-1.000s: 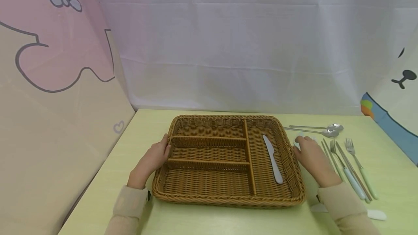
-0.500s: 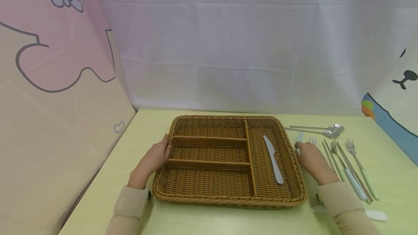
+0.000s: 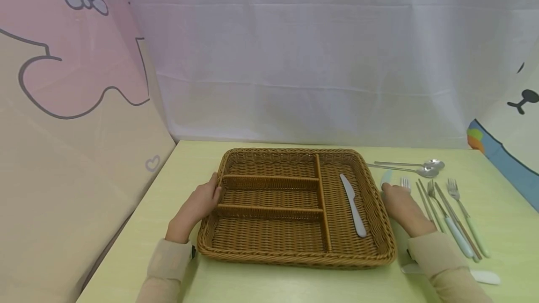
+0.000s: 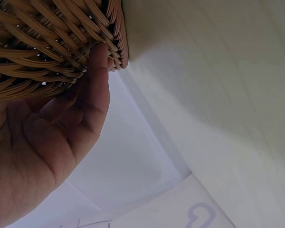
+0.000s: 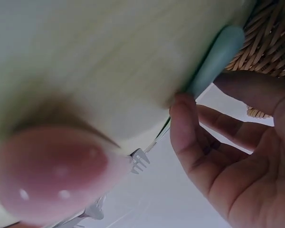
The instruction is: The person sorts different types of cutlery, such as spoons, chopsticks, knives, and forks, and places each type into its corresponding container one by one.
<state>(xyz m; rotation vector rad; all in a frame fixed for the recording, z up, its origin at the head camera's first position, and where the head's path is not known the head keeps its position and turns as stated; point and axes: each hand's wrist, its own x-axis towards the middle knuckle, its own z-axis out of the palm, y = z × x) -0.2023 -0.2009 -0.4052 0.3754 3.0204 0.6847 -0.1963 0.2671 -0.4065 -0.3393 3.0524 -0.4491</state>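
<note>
A brown wicker tray (image 3: 269, 258) with divided compartments sits on the table. My left hand (image 3: 197, 207) grips its left rim; in the left wrist view, the fingers (image 4: 97, 90) curl against the woven side. At the tray's right side my right hand (image 3: 402, 207) pinches a pale blue-green table knife (image 3: 386, 177). The right wrist view shows its handle (image 5: 218, 59) between thumb and finger, low over the table; whether it touches the table I cannot tell. Another knife (image 3: 353, 207), pale all over, lies in the tray's right compartment.
Right of my right hand lie a fork (image 3: 405, 183), a blue-handled fork (image 3: 452, 228), a green-handled fork (image 3: 471, 228) and chopsticks (image 3: 456, 221). Two spoons (image 3: 427, 171) lie behind. A white knife (image 3: 484, 277) passes beneath my right forearm. A white curtain (image 3: 294, 83) hangs behind.
My right hand has drawn slightly toward me, baring the knife's far end and a fork's tines. My left hand and the tray have hardly moved.
</note>
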